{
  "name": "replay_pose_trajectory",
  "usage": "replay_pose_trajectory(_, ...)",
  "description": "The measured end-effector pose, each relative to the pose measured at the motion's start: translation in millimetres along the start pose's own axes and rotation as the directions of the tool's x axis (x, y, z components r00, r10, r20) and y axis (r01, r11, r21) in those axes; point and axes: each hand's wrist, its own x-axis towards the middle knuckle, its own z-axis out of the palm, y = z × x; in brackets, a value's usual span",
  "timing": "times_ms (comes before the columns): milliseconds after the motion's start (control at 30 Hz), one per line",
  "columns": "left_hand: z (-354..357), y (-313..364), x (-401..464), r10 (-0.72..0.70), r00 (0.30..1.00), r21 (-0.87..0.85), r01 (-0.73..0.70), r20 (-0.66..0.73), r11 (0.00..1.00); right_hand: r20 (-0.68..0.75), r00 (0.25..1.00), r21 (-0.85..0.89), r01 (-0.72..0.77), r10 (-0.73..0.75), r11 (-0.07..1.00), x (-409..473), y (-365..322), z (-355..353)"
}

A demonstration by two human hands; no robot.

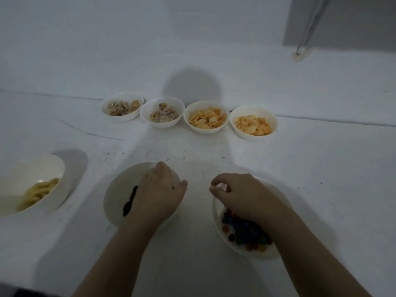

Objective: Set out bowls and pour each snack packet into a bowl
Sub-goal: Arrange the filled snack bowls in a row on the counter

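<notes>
A white tabletop, speckled with dark crumbs near the middle of the frame, is spread across most of the view. A grey panel and a thin metal rod are seen at upper right.

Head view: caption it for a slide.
Both hands, left hand and right hand, grip near bowls of dark snacks and coloured candies.

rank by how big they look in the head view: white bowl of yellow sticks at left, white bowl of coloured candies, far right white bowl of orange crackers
1. White bowl of coloured candies and white bowl of yellow sticks: look alike, and the latter is cut off at the frame edge.
2. White bowl of orange crackers: smallest, but farthest away, so true size is unsure.
</notes>
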Motion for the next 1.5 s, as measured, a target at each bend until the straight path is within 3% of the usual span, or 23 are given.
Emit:
replay_pose_trajectory(100, -8, -18, -3, 0.008, 0.983, 0.148, -0.036, 0.184, 0.988, 0.063, 0.998, -0.105, -0.004, 0.011, 0.994, -2, -11, 24)
replay_pose_trajectory(200, -10, -18, -6, 0.172, 0.961, 0.172, -0.210, 0.215, 0.962, 0.017, 1.000, -0.215, 0.009, -0.006, 0.977, -2, -13, 42)
replay_pose_trajectory(300, -6, -11, -6, 0.265, 0.936, 0.260, -0.323, 0.233, 0.910, -0.071, 0.997, -0.185, 0.016, -0.029, 0.983, -1, -12, 52)
replay_pose_trajectory(433, 6, -9, 7, 0.377, 0.911, 0.317, -0.411, 0.166, 0.855, -0.216, 0.976, -0.166, -0.019, -0.018, 0.986, 6, -11, 55)
replay_pose_trajectory(667, 14, -7, 45, 0.436, 0.900, 0.258, -0.419, -0.010, 0.871, -0.450, 0.893, -0.225, -0.121, 0.007, 0.967, 29, 4, 56)
replay_pose_trajectory(867, 20, -7, 69, 0.474, 0.880, 0.183, -0.465, -0.006, 0.866, -0.643, 0.756, -0.241, -0.052, -0.120, 0.969, 58, 22, 74)
replay_pose_trajectory(1000, 20, -11, 75, 0.493, 0.870, 0.172, -0.486, -0.001, 0.857, -0.648, 0.748, -0.229, -0.014, -0.142, 0.973, 60, 23, 76)
replay_pose_trajectory(1100, 17, -16, 66, 0.518, 0.851, 0.156, -0.502, -0.087, 0.850, -0.719, 0.670, -0.209, 0.046, -0.185, 0.977, 55, 20, 78)
replay_pose_trajectory(1200, 1, -25, 40, 0.484, 0.842, 0.063, -0.484, -0.238, 0.873, -0.780, 0.569, -0.169, 0.211, -0.261, 0.963, 47, -7, 82)
replay_pose_trajectory(1267, -16, -41, 23, 0.423, 0.854, 0.033, -0.434, -0.304, 0.900, -0.741, 0.610, -0.103, 0.309, -0.280, 0.945, 42, -36, 85)
replay_pose_trajectory(1367, -48, -77, 7, 0.254, 0.915, 0.059, -0.248, -0.313, 0.967, -0.646, 0.683, -0.047, 0.411, -0.341, 0.911, 40, -82, 92)
replay_pose_trajectory(1500, -77, -126, 7, -0.001, 0.969, 0.154, 0.040, -0.246, 0.987, -0.623, 0.688, -0.042, 0.446, -0.372, 0.894, 57, -128, 99)
